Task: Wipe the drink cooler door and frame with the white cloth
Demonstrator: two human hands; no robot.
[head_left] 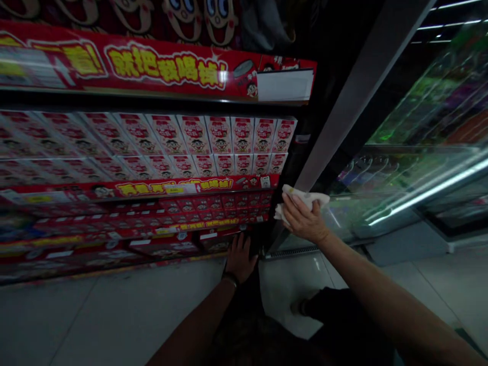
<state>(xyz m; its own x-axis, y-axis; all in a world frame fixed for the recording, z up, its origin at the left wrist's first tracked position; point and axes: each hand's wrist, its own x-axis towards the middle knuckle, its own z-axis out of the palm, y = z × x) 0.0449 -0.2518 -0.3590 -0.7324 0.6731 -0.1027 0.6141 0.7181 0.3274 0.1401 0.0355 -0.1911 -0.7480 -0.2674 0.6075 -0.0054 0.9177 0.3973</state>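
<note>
My right hand [303, 219] presses a crumpled white cloth [303, 199] against the grey metal frame [345, 114] of a glass-fronted cooler, low down near its base. My left hand [240, 258] reaches down with fingers spread and rests against the dark lower corner of the red shelf unit [152, 190], beside the cooler frame. A dark band sits on my left wrist. It holds nothing.
The red shelves carry several rows of small red-and-white drink cartons [213, 134]. The cooler's glass door [423, 168] on the right shows shelves of drinks. A metal grille [293, 251] runs along the cooler's base. My dark-clothed legs and a shoe [299, 306] are on the pale tiled floor [114, 315].
</note>
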